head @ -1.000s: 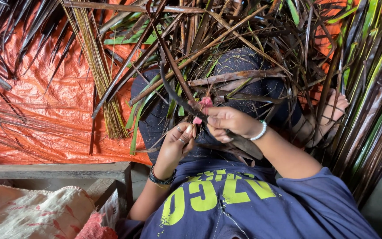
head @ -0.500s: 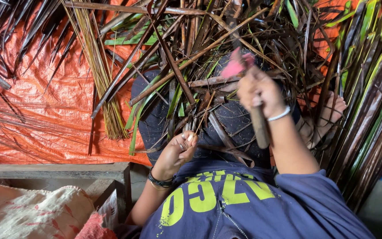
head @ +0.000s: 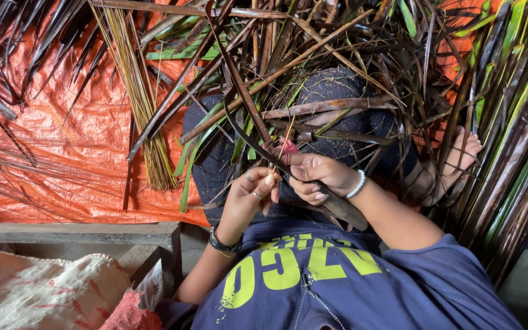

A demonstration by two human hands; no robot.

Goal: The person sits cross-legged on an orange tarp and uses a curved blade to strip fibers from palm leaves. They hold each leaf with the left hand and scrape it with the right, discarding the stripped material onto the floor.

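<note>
My right hand (head: 320, 177), with a white bead bracelet, is closed on a pink-handled tool (head: 283, 148) and a long dark palm leaf strip (head: 337, 206) that runs down across my lap. My left hand (head: 250, 197), wearing rings and a dark wrist band, pinches a thin pale leaf rib (head: 279, 153) right beside the right hand. Both hands meet above my lap, which is covered with dark and green palm leaves (head: 258, 91). The tool's blade is hidden.
A bundle of pale stripped ribs (head: 135, 91) lies on the orange tarp (head: 50, 153) to the left. Long green and brown leaves (head: 514, 134) pile up on the right beside my bare foot (head: 462, 153). A wooden frame (head: 74, 232) and a patterned cloth (head: 38, 287) sit at lower left.
My right hand swung up and away with the tool and the leaf strip, then came back down next to the left hand. The left hand stayed nearly in place.
</note>
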